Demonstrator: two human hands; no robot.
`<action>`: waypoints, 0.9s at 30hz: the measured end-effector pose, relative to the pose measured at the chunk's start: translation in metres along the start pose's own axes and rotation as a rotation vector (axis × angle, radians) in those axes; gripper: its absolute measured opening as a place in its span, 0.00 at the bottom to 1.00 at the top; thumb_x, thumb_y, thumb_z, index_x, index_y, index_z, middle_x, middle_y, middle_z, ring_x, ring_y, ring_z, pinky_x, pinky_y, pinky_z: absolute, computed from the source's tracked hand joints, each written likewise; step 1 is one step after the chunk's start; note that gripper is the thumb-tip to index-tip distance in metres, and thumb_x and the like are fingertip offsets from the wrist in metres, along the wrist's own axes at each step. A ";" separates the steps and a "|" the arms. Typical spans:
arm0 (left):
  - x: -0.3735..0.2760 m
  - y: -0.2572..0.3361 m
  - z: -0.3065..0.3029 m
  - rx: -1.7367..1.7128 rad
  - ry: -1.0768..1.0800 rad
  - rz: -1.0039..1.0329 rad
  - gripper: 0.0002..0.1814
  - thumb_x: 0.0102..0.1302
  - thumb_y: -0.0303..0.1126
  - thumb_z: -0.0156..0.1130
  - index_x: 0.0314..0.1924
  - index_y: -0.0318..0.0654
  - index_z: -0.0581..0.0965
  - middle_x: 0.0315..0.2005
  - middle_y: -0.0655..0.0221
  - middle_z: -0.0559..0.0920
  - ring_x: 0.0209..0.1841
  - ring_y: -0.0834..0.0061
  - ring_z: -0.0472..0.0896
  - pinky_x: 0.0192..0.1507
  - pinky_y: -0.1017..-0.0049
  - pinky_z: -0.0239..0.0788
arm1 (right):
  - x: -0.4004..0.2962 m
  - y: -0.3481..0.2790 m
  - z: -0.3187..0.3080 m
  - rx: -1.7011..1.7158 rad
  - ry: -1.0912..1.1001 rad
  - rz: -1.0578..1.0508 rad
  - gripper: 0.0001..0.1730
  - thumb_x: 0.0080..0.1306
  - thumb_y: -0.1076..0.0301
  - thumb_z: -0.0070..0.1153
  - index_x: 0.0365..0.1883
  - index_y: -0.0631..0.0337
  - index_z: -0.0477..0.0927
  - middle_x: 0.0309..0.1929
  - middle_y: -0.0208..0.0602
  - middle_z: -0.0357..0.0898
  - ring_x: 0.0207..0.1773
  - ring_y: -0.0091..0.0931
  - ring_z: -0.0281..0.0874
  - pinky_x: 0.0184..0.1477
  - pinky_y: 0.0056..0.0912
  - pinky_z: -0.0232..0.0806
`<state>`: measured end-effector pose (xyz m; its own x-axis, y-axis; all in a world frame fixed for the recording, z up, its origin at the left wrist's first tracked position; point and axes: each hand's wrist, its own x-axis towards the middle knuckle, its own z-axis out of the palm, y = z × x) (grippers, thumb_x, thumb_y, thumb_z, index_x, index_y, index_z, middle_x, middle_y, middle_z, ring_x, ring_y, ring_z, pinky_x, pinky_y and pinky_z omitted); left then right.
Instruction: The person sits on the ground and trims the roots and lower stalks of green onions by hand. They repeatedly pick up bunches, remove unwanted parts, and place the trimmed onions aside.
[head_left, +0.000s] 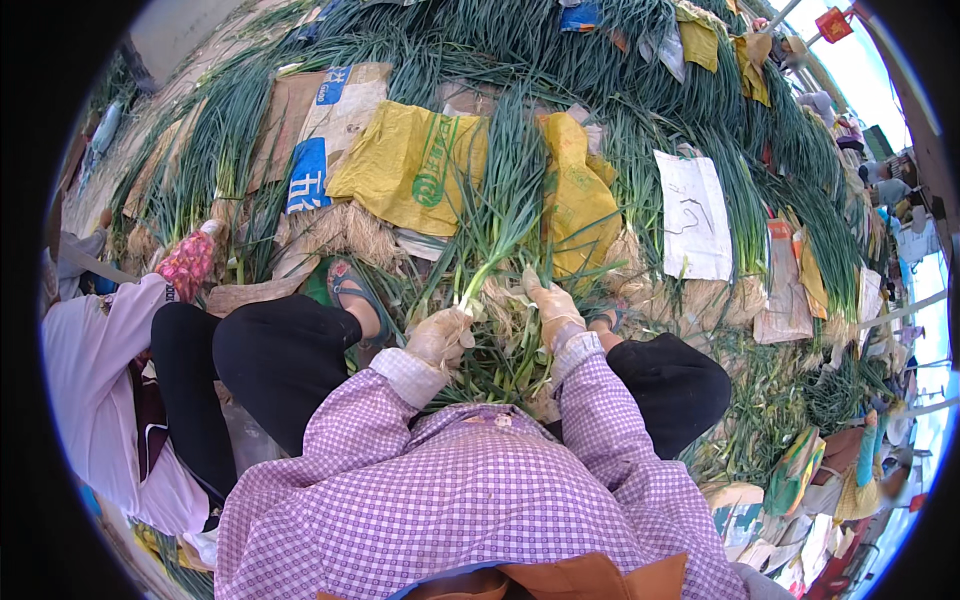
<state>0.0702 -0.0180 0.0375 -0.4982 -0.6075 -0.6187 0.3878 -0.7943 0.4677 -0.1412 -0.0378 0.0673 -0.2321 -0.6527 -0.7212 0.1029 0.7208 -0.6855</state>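
Note:
My left hand (437, 339), in a pale glove, is closed around the white lower end of a few green onions (484, 279). Their long leaves stretch away from me over the pile. My right hand (553, 306), gloved too, is just to the right with its thumb pointing up and away. Beside it are onion roots and loose peeled skins (504, 300); whether its fingers pinch any of them is hard to see. Stripped green leaves (499, 375) lie between my knees, below both hands.
Yellow woven sacks (409, 161) (577, 195) and a white sack (692, 214) cover parts of the onion rows. A big onion heap (480, 45) rises beyond. Close on my left, a co-worker's pink floral sleeve cover (186, 262) reaches into onions. Other people sit far right.

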 end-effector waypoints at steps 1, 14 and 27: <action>0.001 -0.006 -0.005 0.004 -0.027 0.039 0.13 0.70 0.42 0.48 0.41 0.40 0.73 0.20 0.72 0.75 0.12 0.83 0.61 0.13 0.82 0.47 | 0.020 0.006 0.005 -0.179 0.060 0.209 0.39 0.58 0.34 0.54 0.57 0.56 0.72 0.52 0.40 0.74 0.45 0.29 0.73 0.43 0.41 0.67; 0.008 -0.007 -0.007 -0.224 -0.268 0.000 0.15 0.73 0.41 0.42 0.43 0.36 0.71 0.17 0.72 0.70 0.10 0.84 0.59 0.13 0.80 0.48 | 0.038 0.046 0.036 0.532 -0.258 0.097 0.32 0.53 0.40 0.65 0.47 0.55 0.78 0.34 0.31 0.78 0.28 0.25 0.73 0.23 0.32 0.63; 0.014 0.003 -0.001 -0.223 -0.116 0.024 0.14 0.73 0.35 0.43 0.49 0.36 0.71 0.17 0.76 0.71 0.10 0.86 0.59 0.12 0.82 0.46 | 0.012 0.017 -0.007 0.415 -0.125 -0.041 0.19 0.63 0.58 0.58 0.47 0.63 0.77 0.39 0.40 0.80 0.32 0.28 0.77 0.30 0.31 0.69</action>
<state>0.0651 -0.0292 0.0302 -0.5678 -0.6328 -0.5264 0.5557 -0.7665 0.3220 -0.1491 -0.0316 0.0480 -0.1279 -0.7207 -0.6813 0.4822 0.5551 -0.6778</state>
